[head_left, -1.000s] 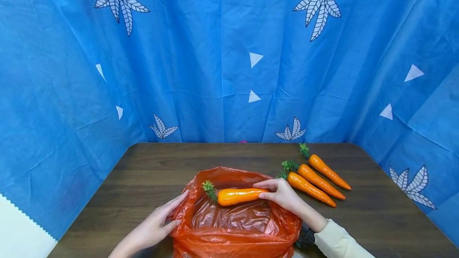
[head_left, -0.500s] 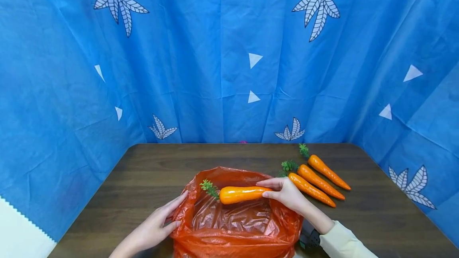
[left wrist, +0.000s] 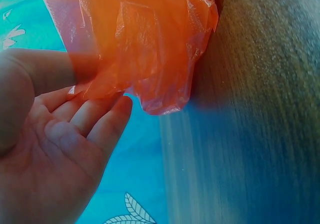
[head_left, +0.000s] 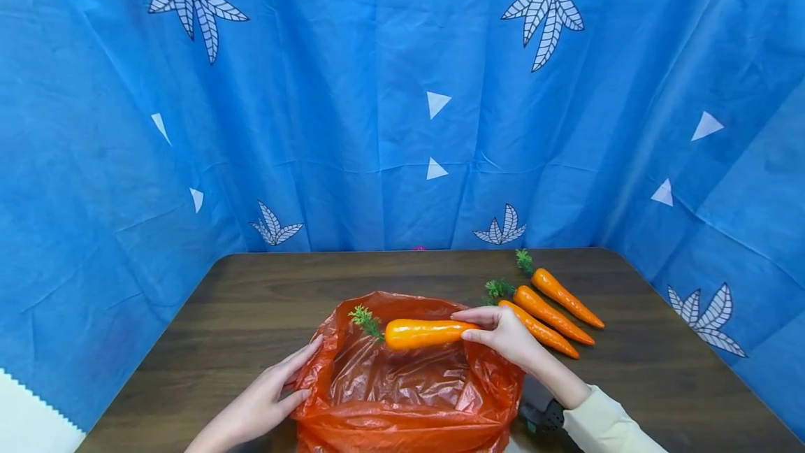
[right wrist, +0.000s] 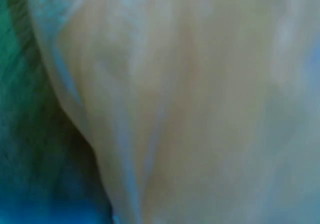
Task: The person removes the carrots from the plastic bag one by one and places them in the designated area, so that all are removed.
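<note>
My right hand [head_left: 511,334] pinches the pointed tip of an orange carrot [head_left: 424,333] between thumb and fingers. The carrot lies level over the mouth of a red plastic bag [head_left: 402,416], its leafy green top [head_left: 366,321] toward the left. My left hand [head_left: 265,400] holds the bag's left side. In the left wrist view, the thumb and fingertips of that hand [left wrist: 65,134] meet at the translucent plastic [left wrist: 145,49], which partly covers them. Blurred, pale plastic [right wrist: 175,109] fills most of the right wrist view and hides the right hand there.
Three more carrots [head_left: 553,313] lie side by side on the brown wooden table [head_left: 283,299], right of the bag. A dark device [head_left: 542,414] sits by the right sleeve [head_left: 613,425]. A blue patterned curtain [head_left: 339,89] surrounds the table.
The right hand and its carrot have shifted slightly to the right and up over the bag. The left hand keeps its place at the bag's side. The head view has turned a little.
</note>
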The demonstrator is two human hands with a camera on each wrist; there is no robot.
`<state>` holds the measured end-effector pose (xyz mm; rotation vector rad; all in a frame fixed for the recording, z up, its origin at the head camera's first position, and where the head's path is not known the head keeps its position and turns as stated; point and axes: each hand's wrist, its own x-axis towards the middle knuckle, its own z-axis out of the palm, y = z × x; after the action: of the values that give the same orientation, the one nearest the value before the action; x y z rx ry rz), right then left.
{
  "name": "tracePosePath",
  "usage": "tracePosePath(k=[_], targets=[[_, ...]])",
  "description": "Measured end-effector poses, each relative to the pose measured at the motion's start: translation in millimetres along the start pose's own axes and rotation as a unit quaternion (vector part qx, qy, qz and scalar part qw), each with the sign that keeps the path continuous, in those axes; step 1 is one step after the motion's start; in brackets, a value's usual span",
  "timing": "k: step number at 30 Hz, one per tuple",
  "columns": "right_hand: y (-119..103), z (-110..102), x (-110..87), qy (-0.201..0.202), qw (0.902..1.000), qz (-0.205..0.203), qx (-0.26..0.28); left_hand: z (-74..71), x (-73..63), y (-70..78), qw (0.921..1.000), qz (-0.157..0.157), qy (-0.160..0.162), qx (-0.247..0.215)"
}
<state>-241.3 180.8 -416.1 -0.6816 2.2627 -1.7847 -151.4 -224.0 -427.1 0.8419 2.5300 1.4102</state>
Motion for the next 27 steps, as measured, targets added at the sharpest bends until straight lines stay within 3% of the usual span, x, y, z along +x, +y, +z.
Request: tracePosePath(k=[6, 12, 21, 27], targets=[[-2, -13, -4.8, 0.022, 0.9994, -0.023, -0.013, 0.4, -0.2, -0.4, 1.0, 0.001, 0.0, -0.002], [-3, -25, -10.3, 0.054, 0.9982, -0.017, -0.019, 0.7, -1.4, 1.4, 0.9998, -0.013, -0.002, -0.017], [-3, -38, -15.9, 0.08, 0.9959, -0.032, -0.029, 0.5, -1.0, 2.8, 0.9999, 0.003, -0.002, -0.01], [-3, -52, -22.6, 0.109, 0.9919, -0.046, -0.046, 0.4, 1.1, 4.6, 0.9999, -0.002, 0.003, -0.011]])
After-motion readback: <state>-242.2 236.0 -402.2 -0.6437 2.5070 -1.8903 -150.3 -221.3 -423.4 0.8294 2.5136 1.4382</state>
